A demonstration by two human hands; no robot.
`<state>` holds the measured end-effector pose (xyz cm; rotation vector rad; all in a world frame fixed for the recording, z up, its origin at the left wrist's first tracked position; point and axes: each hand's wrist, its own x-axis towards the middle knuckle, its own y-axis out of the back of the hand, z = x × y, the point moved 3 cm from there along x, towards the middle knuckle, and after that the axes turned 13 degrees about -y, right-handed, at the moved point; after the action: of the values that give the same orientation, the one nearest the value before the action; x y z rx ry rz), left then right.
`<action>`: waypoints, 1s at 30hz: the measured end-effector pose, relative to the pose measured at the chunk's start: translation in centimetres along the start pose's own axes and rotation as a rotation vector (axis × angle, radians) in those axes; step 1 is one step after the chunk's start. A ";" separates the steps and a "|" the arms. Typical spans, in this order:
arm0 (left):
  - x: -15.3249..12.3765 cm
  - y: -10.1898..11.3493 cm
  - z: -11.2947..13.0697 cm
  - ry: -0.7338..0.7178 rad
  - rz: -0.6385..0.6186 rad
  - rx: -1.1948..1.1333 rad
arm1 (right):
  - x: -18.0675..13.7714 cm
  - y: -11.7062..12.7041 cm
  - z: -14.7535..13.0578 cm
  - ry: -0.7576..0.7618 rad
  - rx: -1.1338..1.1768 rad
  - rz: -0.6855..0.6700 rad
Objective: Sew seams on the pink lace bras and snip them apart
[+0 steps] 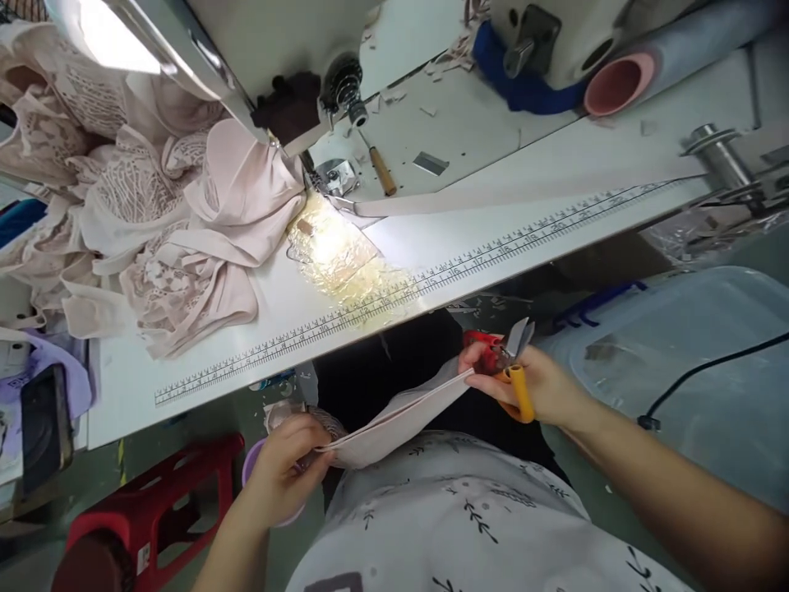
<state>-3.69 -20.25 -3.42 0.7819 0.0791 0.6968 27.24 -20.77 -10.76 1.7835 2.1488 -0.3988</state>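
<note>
Pale pink fabric [400, 423] is stretched between my two hands above my lap, its layered edge facing up. My left hand [292, 464] is closed, pinching the fabric's left end between thumb and fingers. At the other end, my right hand [542, 386] pinches the corner with thumb and forefinger. That hand also holds small scissors [523, 395] with orange and red handle parts, their short blades pointing up and away from the fabric. Part of the scissors is hidden by my fingers.
A sewing machine [289, 41] stands over the table, with a ruler strip [444, 275] along its front edge. Pink lace garments [185, 214] are heaped left. A wooden-handled tool [380, 171] lies by the needle area. A red stool [154, 501] and a translucent bin [696, 370] flank me.
</note>
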 end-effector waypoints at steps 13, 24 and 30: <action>0.5 1.1 -0.2 0.066 -0.124 0.086 | -2.2 -0.5 -2.2 -0.004 0.049 0.102; 2.0 3.6 -3.9 0.365 -0.664 -0.341 | -3.6 -3.5 -3.5 -0.092 0.040 0.111; 5.8 0.7 -3.8 0.287 -0.623 0.065 | -3.4 -3.8 -3.8 0.007 -0.118 0.173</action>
<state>-0.80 -14.06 -4.63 0.6636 0.5839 0.2077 23.87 -22.93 -5.89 1.8870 1.9595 -0.2192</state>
